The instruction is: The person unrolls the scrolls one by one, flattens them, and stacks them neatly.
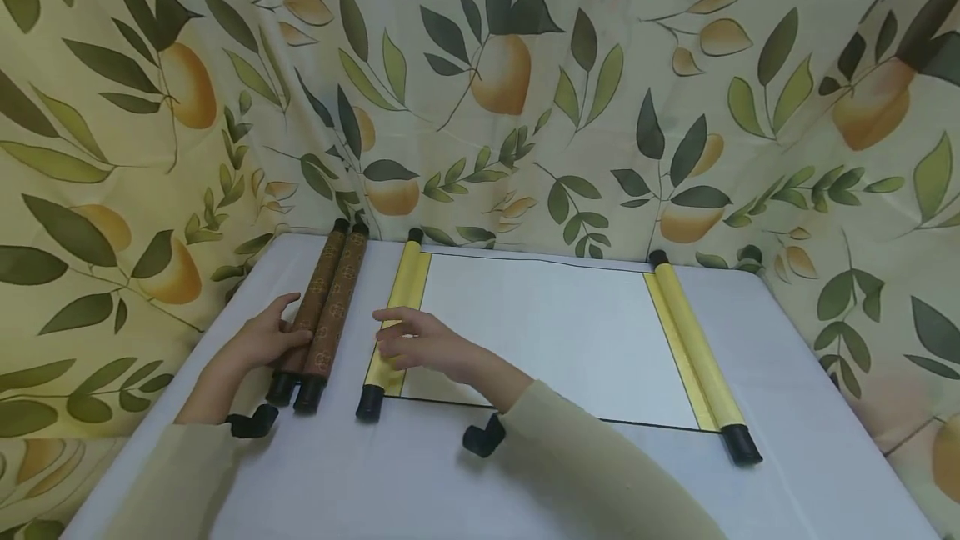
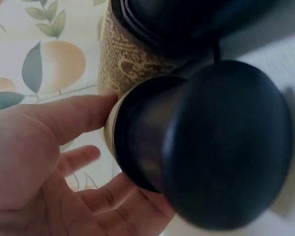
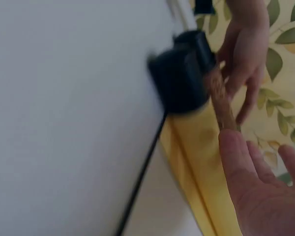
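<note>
1. From where I stood, the left hand [image 1: 258,340] gripped the left brown roll [image 1: 321,282], left of the frame's centre, thumb against one side and fingers round the other. The right brown roll [image 1: 337,307] lay right alongside, so a careless lift could have nudged that one across the bench [image 1: 420,490].
2. That grip sat toward the near black knob [image 1: 281,388]; lifted from there, the far end might have dipped or swung.
3. The right hand [image 1: 438,348], near mid-frame, held nothing, its fingers loosely bent over the left yellow roller [image 1: 405,277]; I couldn't tell whether they touched it. A knock there could have skewed the unrolled white sheet [image 1: 540,332].
4. The black wrist mount [image 1: 483,436] showed beside the sheet's lower edge; a low sweep of that arm might have creased it.
</note>
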`<state>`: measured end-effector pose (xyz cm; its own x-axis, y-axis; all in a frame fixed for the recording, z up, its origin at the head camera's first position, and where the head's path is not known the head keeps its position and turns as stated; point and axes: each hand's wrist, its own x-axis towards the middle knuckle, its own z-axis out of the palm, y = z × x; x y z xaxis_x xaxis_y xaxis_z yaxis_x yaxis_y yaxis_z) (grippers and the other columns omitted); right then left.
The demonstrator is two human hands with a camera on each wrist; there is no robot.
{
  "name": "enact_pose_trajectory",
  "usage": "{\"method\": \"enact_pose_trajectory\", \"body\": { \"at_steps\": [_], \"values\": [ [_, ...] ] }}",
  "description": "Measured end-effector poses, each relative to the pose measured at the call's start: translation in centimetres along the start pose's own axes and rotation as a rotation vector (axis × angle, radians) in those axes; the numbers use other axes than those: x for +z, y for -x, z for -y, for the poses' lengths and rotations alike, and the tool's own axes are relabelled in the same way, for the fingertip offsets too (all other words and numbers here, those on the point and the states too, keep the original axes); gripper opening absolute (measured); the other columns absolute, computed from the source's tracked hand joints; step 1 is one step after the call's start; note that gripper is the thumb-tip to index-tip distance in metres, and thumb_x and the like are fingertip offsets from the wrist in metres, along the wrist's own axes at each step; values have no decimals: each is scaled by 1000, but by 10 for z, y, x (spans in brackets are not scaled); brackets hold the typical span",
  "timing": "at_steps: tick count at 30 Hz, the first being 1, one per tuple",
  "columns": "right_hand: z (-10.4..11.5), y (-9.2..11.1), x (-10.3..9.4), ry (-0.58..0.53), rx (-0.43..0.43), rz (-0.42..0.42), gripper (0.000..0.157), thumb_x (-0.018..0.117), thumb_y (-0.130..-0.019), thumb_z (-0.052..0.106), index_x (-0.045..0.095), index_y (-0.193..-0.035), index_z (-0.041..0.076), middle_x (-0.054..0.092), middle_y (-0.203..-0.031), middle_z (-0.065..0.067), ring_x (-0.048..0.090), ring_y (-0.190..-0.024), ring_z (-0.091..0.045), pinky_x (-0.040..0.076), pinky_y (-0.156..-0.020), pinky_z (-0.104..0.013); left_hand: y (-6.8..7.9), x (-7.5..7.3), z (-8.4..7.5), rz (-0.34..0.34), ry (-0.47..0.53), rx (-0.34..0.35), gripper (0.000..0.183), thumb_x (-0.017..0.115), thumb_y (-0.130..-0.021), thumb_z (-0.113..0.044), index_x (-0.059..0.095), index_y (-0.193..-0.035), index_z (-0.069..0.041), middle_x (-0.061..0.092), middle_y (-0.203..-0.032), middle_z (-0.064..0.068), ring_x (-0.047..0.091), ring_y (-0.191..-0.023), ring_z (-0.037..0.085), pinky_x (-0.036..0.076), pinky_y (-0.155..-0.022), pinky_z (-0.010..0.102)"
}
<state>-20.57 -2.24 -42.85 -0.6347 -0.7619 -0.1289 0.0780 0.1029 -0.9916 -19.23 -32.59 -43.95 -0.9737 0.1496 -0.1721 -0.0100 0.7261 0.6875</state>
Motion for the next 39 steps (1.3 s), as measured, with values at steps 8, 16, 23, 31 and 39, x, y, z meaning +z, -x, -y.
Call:
{"method": "enact_pose_trajectory", "body": {
  "at_steps": [8, 16, 23, 31, 39],
  "values": [
    [2, -40, 40, -483, 120, -102, 70, 57, -90, 24, 17, -147, 13, 18, -144, -30, 23, -131, -43, 28, -103, -48, -11, 7, -8, 38, 88, -103, 85, 66, -84, -33, 17, -141, 8, 57, -109, 30, 60, -85, 25, 50, -66, 35],
    [13, -58, 64, -597, 171, -154, 81, 58, -86, 23, 6, -148, 13, 5, -148, -27, 11, -133, -47, 19, -107, -51, -8, 2, -1, 48, 56, -114, 63, 51, -92, -41, 42, -128, 10, 57, -106, 23, 58, -87, 25, 50, -67, 34],
    [17, -66, 73, -506, 216, -193, 83, 63, -84, 19, 10, -148, 13, 15, -149, -15, 23, -130, -44, 30, -101, -52, 0, -1, 3, 143, 303, -214, 70, 54, -90, -42, 27, -134, 6, 47, -116, 20, 54, -94, 23, 51, -74, 38],
    [7, -70, 77, -345, 193, -197, 75, 62, -86, 13, 18, -146, 18, 19, -147, -11, 38, -123, -32, 42, -92, -48, 20, 6, 7, 182, 597, -196, 71, 56, -91, -32, 14, -138, 1, 48, -123, 16, 50, -110, 24, 43, -89, 43],
    [9, -52, 55, -69, -12, -304, 64, 62, -84, 19, 33, -140, 30, 44, -127, -5, 46, -112, -21, 47, -81, -38, 22, 24, -34, 113, 808, -82, 77, 57, -92, -22, 1, -144, -21, 50, -123, 18, 60, -99, 22, 48, -83, 38]
  ]
}}
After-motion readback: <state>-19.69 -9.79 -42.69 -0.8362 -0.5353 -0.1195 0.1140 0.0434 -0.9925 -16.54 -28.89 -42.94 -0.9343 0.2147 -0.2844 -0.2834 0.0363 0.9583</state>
